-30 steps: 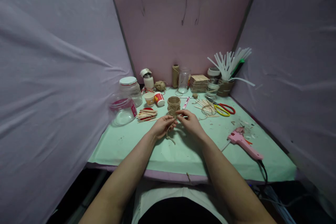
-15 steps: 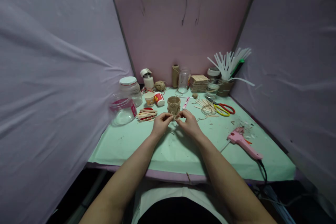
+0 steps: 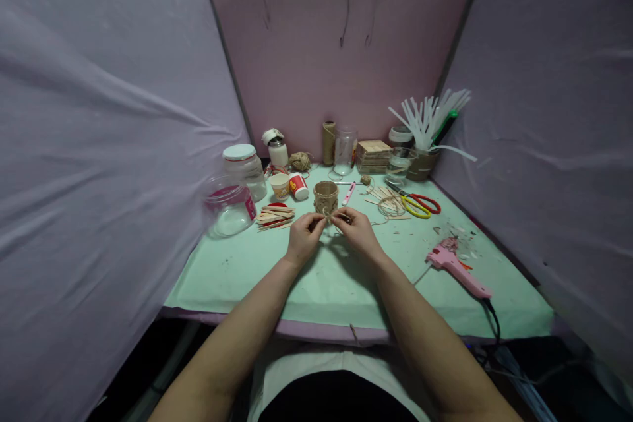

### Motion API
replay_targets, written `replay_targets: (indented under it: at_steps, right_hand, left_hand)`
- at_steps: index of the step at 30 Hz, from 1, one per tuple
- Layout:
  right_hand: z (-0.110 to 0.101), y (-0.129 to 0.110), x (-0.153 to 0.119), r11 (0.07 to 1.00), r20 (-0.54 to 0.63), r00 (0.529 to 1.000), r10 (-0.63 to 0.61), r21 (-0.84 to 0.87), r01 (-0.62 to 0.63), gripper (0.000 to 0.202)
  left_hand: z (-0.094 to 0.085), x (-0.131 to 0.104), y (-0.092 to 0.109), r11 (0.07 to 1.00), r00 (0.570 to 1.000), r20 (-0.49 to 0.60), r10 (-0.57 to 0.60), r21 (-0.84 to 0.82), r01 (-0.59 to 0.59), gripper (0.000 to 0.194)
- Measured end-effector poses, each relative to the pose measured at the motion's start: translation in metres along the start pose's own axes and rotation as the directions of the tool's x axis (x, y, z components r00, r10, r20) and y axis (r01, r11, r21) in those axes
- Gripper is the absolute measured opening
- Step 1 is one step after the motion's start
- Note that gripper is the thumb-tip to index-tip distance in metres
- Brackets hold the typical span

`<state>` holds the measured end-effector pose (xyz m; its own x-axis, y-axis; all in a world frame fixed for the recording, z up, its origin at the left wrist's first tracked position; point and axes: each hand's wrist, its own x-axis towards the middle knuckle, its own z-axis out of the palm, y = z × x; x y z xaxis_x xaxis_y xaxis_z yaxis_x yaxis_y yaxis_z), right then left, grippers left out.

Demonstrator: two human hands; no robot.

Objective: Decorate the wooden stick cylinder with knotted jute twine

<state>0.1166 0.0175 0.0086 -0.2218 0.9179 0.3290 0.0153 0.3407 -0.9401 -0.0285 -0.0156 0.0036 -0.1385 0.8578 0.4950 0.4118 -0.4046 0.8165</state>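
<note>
A brown twine-wrapped cup point(image 3: 326, 196) stands upright on the green tabletop point(image 3: 237, 277), just beyond my hands. My left hand point(image 3: 305, 235) pinches a thin piece of twine point(image 3: 327, 214) in front of the cup. The same twine is between the closed fingertips of my right hand point(image 3: 355, 231), close beside the left. A loose strand runs from it to the right, toward a tangled coil of twine point(image 3: 391, 206). Exactly how the twine is looped between the fingertips is too small to tell.
A pink glue gun point(image 3: 459, 268) lies at the right, with red and yellow scissors point(image 3: 420, 204) beyond it. Wooden sticks point(image 3: 275, 216) and clear jars point(image 3: 230, 211) are at the left. A pink cutter point(image 3: 349, 194) lies right of the cup.
My right hand's fingers have shifted slightly at the twine, and the fingertips of both hands remain close together. The whole view has moved a little; the cup stays in place.
</note>
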Motion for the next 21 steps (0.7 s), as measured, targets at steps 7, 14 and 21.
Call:
replay_targets:
  at_steps: [7, 14, 21]
  right_hand:
    - [-0.0002, 0.0008, -0.0023, 0.986, -0.06, 0.996, -0.072, -0.156, 0.062, 0.019]
    - [-0.0006, -0.0018, -0.0035, 0.976, -0.072, 0.991, -0.11, -0.195, 0.094, 0.017]
    - [0.0, -0.0025, -0.0041, 0.959, -0.057, 0.986, -0.155, -0.249, 0.136, 0.012]
  left_hand:
    - [0.0022, 0.0008, -0.0044, 0.988, 0.987, 0.114, -0.117, -0.087, 0.127, 0.022]
    - [0.0018, 0.0026, -0.0047, 0.963, 0.974, 0.156, -0.165, -0.186, 0.193, 0.027]
    - [-0.0001, 0.0034, -0.0014, 0.953, 0.962, 0.178, -0.208, -0.183, 0.24, 0.03]
